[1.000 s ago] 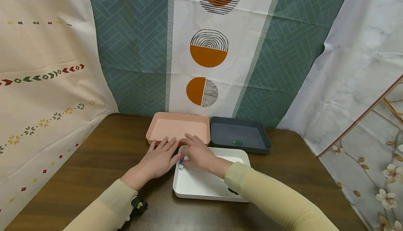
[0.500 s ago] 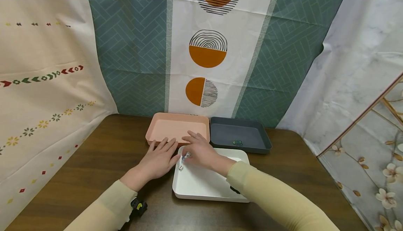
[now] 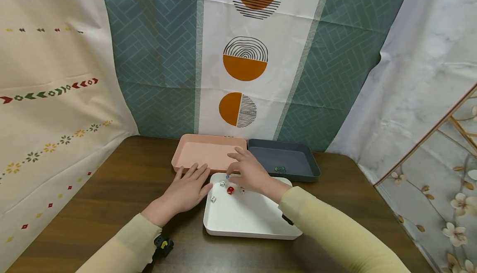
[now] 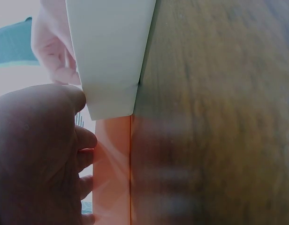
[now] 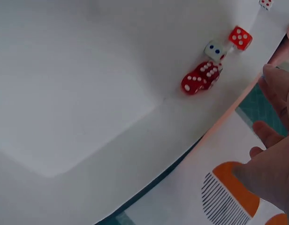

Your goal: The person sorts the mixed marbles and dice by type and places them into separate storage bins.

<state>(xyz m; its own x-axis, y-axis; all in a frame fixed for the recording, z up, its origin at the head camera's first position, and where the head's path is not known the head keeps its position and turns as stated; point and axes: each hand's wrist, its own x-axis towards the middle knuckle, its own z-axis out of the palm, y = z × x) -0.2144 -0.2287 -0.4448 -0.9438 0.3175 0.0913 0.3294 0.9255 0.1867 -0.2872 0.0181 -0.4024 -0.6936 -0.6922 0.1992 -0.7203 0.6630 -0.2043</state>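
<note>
My right hand (image 3: pixel 250 174) is over the back of the white tray (image 3: pixel 246 221), pinching a small blue die (image 3: pixel 227 177) between thumb and fingertips. The right wrist view does not show that die. Below the hand lie a red die (image 3: pixel 230 190) and a white die (image 3: pixel 222 183); another white die (image 3: pixel 213 199) sits by the tray's left wall. Seen from the right wrist, clear red dice (image 5: pixel 201 78) cluster against a white die (image 5: pixel 215 50) in the tray's back part. My left hand (image 3: pixel 186 192) has its fingers spread, beside the white tray's left back corner and at the pink tray's front rim.
Behind the white tray stand a pink tray (image 3: pixel 208 151) and, to its right, a dark grey tray (image 3: pixel 281 155) with several small green dice (image 3: pixel 280 169). All three trays are on a brown wooden table (image 3: pixel 123 207). Patterned cloths (image 3: pixel 160 78) hang behind and at the sides.
My right hand has lifted the blue die and moved right and back from the white tray's left wall, uncovering the red die and other dice. The left hand stays where it was.
</note>
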